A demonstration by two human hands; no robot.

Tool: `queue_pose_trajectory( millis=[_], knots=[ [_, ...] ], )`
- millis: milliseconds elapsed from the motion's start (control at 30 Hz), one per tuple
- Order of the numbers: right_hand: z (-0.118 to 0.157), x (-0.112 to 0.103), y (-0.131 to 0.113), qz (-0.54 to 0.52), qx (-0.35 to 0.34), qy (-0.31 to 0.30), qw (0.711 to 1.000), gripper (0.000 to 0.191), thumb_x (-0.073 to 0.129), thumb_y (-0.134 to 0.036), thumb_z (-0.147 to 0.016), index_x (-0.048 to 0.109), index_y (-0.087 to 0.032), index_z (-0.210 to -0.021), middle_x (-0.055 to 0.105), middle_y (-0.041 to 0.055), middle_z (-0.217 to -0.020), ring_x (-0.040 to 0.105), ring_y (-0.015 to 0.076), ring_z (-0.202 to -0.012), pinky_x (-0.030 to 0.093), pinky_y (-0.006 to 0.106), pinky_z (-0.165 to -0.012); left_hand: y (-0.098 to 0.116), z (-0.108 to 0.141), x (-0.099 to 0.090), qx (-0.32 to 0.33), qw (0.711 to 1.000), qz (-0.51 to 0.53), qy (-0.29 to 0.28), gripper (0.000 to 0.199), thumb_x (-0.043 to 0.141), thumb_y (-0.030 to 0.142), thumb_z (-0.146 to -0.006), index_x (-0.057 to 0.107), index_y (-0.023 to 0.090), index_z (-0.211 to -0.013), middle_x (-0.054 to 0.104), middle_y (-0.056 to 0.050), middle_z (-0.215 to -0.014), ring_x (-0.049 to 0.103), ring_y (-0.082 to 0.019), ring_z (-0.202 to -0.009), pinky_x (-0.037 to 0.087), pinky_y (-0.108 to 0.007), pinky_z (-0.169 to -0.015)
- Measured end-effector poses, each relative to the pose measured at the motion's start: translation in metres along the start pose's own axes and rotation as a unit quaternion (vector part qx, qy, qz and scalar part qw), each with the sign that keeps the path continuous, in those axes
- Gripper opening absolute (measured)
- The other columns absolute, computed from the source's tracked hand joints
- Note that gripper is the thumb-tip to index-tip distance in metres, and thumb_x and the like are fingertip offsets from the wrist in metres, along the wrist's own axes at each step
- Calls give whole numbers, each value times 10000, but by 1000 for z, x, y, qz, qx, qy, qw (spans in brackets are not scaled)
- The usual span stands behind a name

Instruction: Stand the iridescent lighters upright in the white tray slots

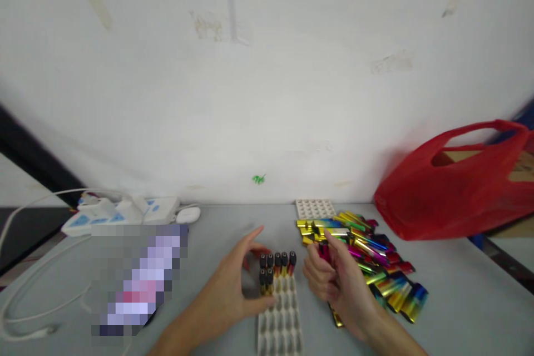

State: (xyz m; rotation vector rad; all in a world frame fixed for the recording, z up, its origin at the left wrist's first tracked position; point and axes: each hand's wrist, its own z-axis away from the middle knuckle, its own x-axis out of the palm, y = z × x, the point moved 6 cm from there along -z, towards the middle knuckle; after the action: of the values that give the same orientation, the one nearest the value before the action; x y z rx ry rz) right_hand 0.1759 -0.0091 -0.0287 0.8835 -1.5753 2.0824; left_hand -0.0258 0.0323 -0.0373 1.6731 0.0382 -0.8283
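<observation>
A white slotted tray (278, 320) lies in front of me. Several shiny tubes with black tops (277, 261) stand upright in its far rows. My left hand (236, 275) is beside these at the tray's left, thumb and fingers spread apart, with the thumb by the tray's edge. To the right of the tray, my right hand (334, 272) is closed around a shiny magenta tube (324, 250), mostly hidden by the fingers. Just below this hand, the gold end of another tube (337, 320) shows. A loose heap of shiny multicoloured tubes (371, 247) lies behind and to the right of it.
A second white tray (315, 208) lies by the wall. At the right stands a red bag (454, 189). On the left are a power strip (161, 210) with plugs, white cables (39, 320), a small white case (188, 214) and a blurred-out phone-like slab (144, 281).
</observation>
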Motion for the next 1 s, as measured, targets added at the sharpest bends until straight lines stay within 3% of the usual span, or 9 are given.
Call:
queue_pose_trajectory(
  millis=[233, 733, 1000],
  knots=[
    [3, 5, -2, -16, -3, -7, 1000, 727, 778, -733, -875, 329, -247, -576, 186, -128, -518, 78, 52, -458, 96, 234, -427, -3, -1, 0, -22, 1000, -3, -3, 1102, 909, 171, -695, 420, 306, -1674, 748, -91, -1319, 693, -319, -1108, 518, -498, -1079],
    [4, -9, 8, 63, 21, 101, 993, 664, 749, -735, -790, 339, -264, -565, 192, -127, -503, 106, 59, -444, 74, 249, -419, -14, -4, 2, -37, 999, 20, -1, 1033, 929, 188, -696, 505, 306, -1631, 749, -73, -1263, 689, -305, -1092, 523, -456, -1036],
    [4, -11, 9, 60, 23, 105, 992, 681, 758, -754, -794, 334, -263, -586, 178, -132, -520, 90, 63, -460, 62, 255, -431, -7, -4, 1, -30, 999, 23, 0, 1003, 943, 198, -686, 544, 301, -1601, 762, -54, -1207, 701, -295, -1054, 548, -438, -1011]
  ],
)
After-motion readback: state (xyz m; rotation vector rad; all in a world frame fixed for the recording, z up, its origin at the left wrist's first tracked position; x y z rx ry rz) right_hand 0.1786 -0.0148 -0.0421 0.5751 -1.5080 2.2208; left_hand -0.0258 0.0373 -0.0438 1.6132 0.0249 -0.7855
